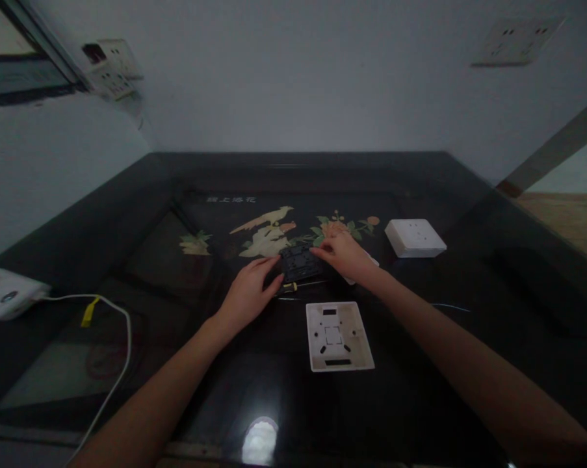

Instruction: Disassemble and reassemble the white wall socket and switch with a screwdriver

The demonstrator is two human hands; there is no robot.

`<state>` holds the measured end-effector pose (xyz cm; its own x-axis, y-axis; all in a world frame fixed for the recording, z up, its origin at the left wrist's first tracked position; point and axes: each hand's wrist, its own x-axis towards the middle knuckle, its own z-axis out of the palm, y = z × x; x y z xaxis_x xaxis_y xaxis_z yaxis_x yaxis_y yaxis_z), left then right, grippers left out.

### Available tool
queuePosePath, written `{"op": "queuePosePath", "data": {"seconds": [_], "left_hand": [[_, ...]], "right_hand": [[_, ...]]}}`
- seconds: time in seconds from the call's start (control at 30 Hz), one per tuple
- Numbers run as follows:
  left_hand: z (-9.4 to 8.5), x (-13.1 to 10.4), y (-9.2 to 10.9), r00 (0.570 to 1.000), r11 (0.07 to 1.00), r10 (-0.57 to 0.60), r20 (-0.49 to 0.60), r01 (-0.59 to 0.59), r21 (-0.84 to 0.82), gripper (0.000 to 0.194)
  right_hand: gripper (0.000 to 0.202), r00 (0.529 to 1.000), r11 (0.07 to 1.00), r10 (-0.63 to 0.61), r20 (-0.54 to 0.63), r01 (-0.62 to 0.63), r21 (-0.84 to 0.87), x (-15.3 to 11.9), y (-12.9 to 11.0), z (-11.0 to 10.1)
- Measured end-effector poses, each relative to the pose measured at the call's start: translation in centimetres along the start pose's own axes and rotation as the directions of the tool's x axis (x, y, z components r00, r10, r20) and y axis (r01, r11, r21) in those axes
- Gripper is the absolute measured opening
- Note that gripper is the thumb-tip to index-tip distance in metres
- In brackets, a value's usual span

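A black socket insert (300,263) lies on the dark tabletop between my two hands. My left hand (249,289) holds its left edge, with the fingers at the upper corner and the thumb lower down. At the upper right corner, the fingertips of my right hand (344,253) are pinched together on the insert. Just below it, close to my left thumb, is a small screwdriver (289,288) with a yellow and black handle. A white plate (372,259) shows partly behind my right wrist. Nearer to me sits an open white wall box (342,366) with slots and screw holes.
A white boxed socket (415,237) stands at the right. On the left, a white device (10,294) trails a white cable (129,338) with a yellow tag. A thin wire (452,306) lies beyond my right forearm. The glossy table (273,172) meets the wall behind.
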<state>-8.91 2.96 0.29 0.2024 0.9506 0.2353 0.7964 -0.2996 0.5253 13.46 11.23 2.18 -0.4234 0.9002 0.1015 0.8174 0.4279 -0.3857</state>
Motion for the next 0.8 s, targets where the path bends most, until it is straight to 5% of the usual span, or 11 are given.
{"op": "queuePosePath", "data": {"seconds": [0.4,0.63,0.8], "left_hand": [[0.2,-0.7,1.2,0.998,0.976,-0.039,-0.04,0.03,-0.216,0.049],[0.1,-0.7,1.6,0.989,0.885,-0.073,-0.131,0.004,-0.466,0.05],[-0.7,-0.9,2.6,0.955,0.707,-0.1,-0.279,-0.129,-0.695,0.049]], "right_hand": [[0.028,0.999,0.99,0.039,-0.003,-0.039,0.135,-0.4,-0.1,1.3],[0.024,0.99,0.92,0.018,-0.14,0.039,0.39,-1.0,-1.4,1.5],[0.018,0.931,0.865,-0.049,-0.362,0.22,0.45,-1.8,-2.7,0.3]]}}
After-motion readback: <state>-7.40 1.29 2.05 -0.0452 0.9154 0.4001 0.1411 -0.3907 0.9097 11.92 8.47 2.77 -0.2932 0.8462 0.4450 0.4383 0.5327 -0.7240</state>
